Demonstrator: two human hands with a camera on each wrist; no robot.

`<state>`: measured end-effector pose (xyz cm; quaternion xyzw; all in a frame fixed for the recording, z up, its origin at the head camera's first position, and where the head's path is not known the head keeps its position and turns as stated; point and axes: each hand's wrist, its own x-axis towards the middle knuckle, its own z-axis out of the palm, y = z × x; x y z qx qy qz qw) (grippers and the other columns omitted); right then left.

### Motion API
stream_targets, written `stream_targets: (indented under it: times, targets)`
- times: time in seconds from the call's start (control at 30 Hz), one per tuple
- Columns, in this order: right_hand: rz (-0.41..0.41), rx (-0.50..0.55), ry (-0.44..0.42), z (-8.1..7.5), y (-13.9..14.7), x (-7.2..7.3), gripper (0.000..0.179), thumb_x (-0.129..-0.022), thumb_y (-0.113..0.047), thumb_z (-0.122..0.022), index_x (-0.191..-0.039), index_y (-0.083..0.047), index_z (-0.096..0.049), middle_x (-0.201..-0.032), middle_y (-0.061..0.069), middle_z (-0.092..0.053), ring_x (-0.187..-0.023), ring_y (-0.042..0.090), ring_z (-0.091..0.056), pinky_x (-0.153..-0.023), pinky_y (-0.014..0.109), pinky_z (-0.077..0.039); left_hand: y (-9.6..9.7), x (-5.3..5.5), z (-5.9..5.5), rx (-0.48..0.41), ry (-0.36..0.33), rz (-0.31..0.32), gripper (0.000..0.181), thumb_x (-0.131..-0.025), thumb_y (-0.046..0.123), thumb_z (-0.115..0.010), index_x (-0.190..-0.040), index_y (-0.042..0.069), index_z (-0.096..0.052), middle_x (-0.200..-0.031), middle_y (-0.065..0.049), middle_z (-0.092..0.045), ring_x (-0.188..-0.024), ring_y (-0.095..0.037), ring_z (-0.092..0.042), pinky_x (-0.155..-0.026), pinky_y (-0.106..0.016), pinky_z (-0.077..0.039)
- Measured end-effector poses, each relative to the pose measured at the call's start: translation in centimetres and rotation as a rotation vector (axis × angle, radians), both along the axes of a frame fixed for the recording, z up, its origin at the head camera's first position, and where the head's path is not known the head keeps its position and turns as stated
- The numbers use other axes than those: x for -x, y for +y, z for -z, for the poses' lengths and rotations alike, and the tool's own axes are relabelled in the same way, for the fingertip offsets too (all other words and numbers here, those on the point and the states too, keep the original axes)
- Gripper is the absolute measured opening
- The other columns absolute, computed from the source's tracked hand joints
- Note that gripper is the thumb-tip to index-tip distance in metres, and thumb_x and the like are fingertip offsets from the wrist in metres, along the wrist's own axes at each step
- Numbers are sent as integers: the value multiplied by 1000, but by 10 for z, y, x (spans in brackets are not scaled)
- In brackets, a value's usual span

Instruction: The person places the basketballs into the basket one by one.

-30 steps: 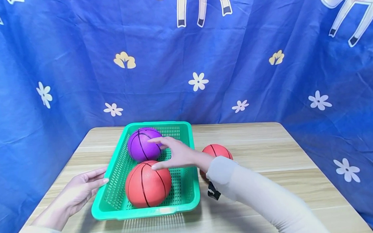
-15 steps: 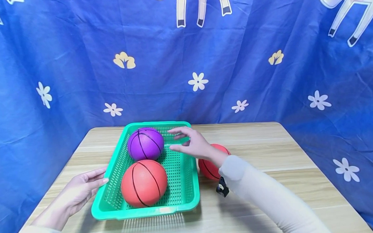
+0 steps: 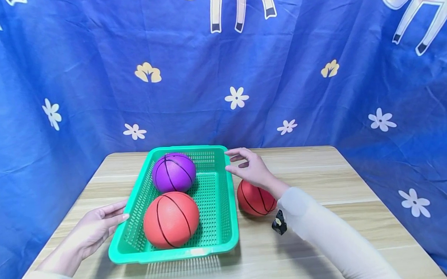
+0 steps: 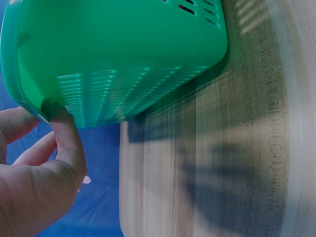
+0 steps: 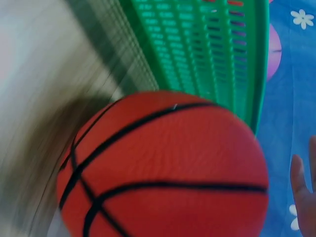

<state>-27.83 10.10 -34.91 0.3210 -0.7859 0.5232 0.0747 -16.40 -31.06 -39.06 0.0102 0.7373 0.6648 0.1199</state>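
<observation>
My left hand [image 3: 96,230] holds the left rim of a green plastic basket [image 3: 209,251]; in the left wrist view its thumb [image 4: 68,136] presses against the wall just under the rim. Inside the basket, a purple basketball [image 3: 174,173] lies at the back and an orange-red basketball [image 3: 171,220] at the front. A smaller-looking red basketball [image 3: 255,198] rests on the table just right of the basket. Above that ball is my right hand [image 3: 251,167], fingers loosely bent with nothing in them, fingertips by the basket's right rim. The red ball [image 5: 168,168] fills much of the right wrist view.
The basket stands on a wood-grain table [image 3: 316,202], left of its middle. A blue curtain [image 3: 192,107] with flowers and animal figures hangs behind the table and along both sides.
My right hand has moved right, from over the balls in the basket to above the red ball outside. The orange-red ball in the basket has rolled slightly left. The left hand stays put.
</observation>
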Motion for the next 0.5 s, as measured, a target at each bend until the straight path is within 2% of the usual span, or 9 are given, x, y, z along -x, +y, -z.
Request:
stream_targets:
  times: [0.17,0.27,0.4,0.5]
  targets:
    - [58,3,34,5,15,4,39,-86,-16,-72,-122,-7,-62,-117,8,-60,-105,25,-60,-86,45,-53,-1,0,0,-31,-10,-8,70,-94,4,-58,-142,-18,-12,-111,5,-59,-98,-2,-60,-86,-20,-52]
    - [87,0,36,8,25,4,38,-85,-15,-73,-121,-10,-62,-118,6,-60,-106,21,-59,-86,44,-53,-1,0,1,-43,1,6,69,-95,3,-57,-142,-19,-11,-111,5,-59,-98,-3,-60,-86,-21,-52]
    - [116,-4,36,11,35,3,38,-85,-13,-73,-121,-9,-63,-120,9,-60,-108,24,-58,-87,46,-52,-1,0,2,-43,8,16,69,-95,3,-56,-142,-19,-10,-112,5,-59,-98,-3,-60,-86,-21,-52]
    - [132,-2,42,12,40,1,39,-85,-10,-72,-122,-3,-61,-121,16,-59,-108,31,-57,-88,52,-50,-2,1,2,-51,0,5,70,-95,3,-57,-142,-18,-11,-111,7,-59,-98,-3,-60,-86,-20,-52]
